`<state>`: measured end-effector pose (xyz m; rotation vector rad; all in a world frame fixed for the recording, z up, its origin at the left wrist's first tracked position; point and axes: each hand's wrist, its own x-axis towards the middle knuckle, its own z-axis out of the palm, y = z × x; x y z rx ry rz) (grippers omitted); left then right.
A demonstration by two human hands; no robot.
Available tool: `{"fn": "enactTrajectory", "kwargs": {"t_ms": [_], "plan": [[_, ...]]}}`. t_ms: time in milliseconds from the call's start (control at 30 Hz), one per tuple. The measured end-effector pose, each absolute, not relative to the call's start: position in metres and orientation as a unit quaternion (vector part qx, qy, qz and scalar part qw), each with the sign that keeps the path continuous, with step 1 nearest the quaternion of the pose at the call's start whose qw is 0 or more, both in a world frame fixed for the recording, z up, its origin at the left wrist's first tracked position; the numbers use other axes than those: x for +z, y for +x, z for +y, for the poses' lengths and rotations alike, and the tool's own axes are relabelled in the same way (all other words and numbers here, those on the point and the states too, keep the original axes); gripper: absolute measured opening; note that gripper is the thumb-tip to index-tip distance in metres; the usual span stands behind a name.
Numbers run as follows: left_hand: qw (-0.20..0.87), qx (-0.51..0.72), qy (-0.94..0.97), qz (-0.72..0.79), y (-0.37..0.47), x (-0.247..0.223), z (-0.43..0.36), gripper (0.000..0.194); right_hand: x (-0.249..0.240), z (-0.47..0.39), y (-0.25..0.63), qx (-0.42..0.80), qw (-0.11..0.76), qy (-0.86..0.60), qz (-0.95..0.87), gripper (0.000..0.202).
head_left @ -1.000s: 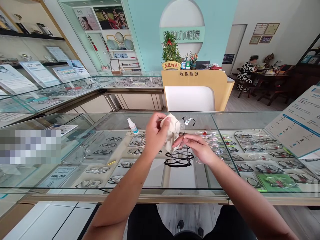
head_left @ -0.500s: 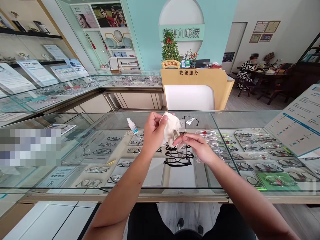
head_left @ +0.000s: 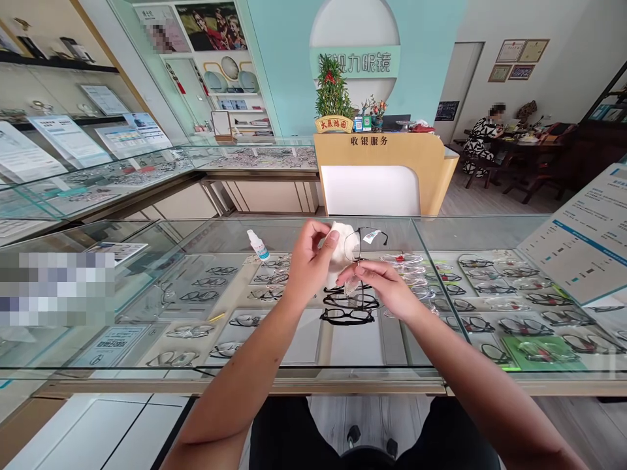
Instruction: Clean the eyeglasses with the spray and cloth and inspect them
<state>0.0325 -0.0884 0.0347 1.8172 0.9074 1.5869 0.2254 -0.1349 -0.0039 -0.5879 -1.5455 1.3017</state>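
Observation:
Above the glass counter, my left hand [head_left: 313, 256] is closed on a cream cloth [head_left: 339, 250], thumb on its front. The cloth lies against the upper lens of a thin dark-framed pair of glasses [head_left: 360, 245]. My right hand [head_left: 379, 281] pinches these glasses near the middle of the frame, its fingertips close to the cloth's lower edge. A white tag [head_left: 371, 236] hangs by the temple, which points right. Behind my left hand, a small white spray bottle [head_left: 258, 245] with a blue label is on the counter.
Rows of glasses [head_left: 347, 316] lie beneath the counter's glass top [head_left: 294, 373]. A printed sign [head_left: 582, 235] leans at the right. Beyond is a wooden cash desk [head_left: 434, 176] with a plant [head_left: 333, 91]. A person [head_left: 482, 140] sits at a table, far right.
My left hand and the cloth have shifted slightly right, covering more of the space by the upper lens. My right hand and the glasses have barely moved.

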Motion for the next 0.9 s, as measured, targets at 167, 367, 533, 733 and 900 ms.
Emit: {"fn": "enactTrajectory", "kwargs": {"t_ms": [167,367,533,733,900], "plan": [[0.289,0.582,0.681,0.338,0.038,0.032,-0.092,0.040,-0.005,-0.134,0.225,0.526,0.493,-0.266,-0.641,0.047],[0.317,0.570,0.687,0.320,0.043,0.028,-0.093,0.041,-0.006,-0.132,0.226,0.515,0.501,-0.275,-0.639,0.046],[0.348,0.542,0.697,0.316,0.046,0.028,-0.099,0.041,-0.007,-0.129,0.225,0.498,0.512,-0.279,-0.642,0.049],[0.380,0.533,0.687,0.316,0.049,0.028,-0.102,0.047,-0.006,-0.129,0.225,0.486,0.505,-0.278,-0.657,0.052],[0.362,0.562,0.667,0.329,0.049,0.026,-0.096,0.039,-0.005,-0.130,0.228,0.484,0.491,-0.285,-0.666,0.054]]}}
